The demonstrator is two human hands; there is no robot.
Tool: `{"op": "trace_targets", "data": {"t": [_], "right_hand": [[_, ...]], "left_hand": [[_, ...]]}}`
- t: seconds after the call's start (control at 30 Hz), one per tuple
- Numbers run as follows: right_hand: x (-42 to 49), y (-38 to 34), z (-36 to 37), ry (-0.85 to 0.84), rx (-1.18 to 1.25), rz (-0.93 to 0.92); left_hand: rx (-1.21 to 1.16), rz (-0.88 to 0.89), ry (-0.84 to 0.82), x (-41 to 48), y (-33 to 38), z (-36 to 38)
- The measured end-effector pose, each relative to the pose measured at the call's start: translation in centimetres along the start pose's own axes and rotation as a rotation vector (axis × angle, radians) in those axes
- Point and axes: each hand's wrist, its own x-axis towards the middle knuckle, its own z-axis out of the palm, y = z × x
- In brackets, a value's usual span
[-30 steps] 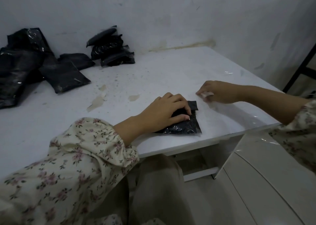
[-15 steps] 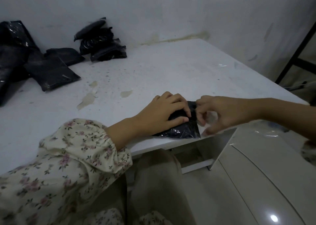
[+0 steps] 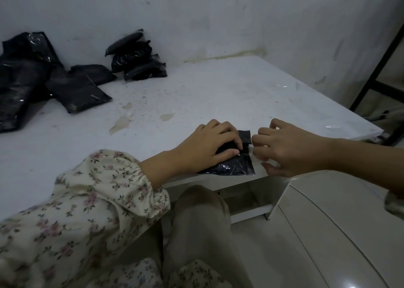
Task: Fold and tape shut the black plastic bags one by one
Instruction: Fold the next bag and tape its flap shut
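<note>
A small folded black plastic bag (image 3: pixel 237 166) lies at the near edge of the white table (image 3: pixel 218 95). My left hand (image 3: pixel 209 144) lies over it, fingers curled and pressing the fold down. My right hand (image 3: pixel 288 147) is at the bag's right edge. Its fingers and thumb pinch a strip of clear tape (image 3: pixel 254 156) against that edge. Most of the bag sits hidden under my left hand.
A heap of larger black bags (image 3: pixel 32 80) lies at the far left of the table. A smaller pile of folded black bags (image 3: pixel 136 57) leans on the wall. Clear tape strips (image 3: pixel 332 126) stick along the table's right edge. A white cabinet (image 3: pixel 328 222) stands below on the right.
My right hand came from the table's right side to the bag's right edge with a piece of tape. My left hand stayed pressed on the bag.
</note>
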Motion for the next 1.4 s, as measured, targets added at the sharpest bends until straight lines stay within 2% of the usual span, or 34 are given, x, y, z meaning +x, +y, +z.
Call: {"op": "trace_targets", "data": {"t": [0.27,0.37,0.5,0.6,1.0,1.23,1.4], "right_hand": [[-0.4,0.4,-0.2,0.012,0.055,-0.005],[-0.9,0.2,0.1,-0.004,-0.042,-0.037],[-1.6,-0.4,1.4,0.010,-0.152,0.014],[-1.4,0.0,1.8,0.062,-0.120,-0.020],[-2.5,1.4,1.1,0.090,0.072,-0.147],[-2.5,1.8,0.4,0.094,0.031,-0.212],[-2.0,1.3,-0.2,0.050,-0.012,-0.166]], "left_hand": [[0.005,0.002,-0.005,0.0,0.1,-0.1],[0.009,0.001,-0.013,0.0,0.1,-0.2],[0.015,-0.003,-0.018,0.1,0.1,-0.2],[0.015,-0.005,-0.022,0.1,0.2,-0.2],[0.012,-0.008,-0.015,0.0,0.1,0.0],[0.016,0.001,-0.010,0.0,0.1,-0.1],[0.020,0.014,-0.006,0.0,0.2,-0.1]]}}
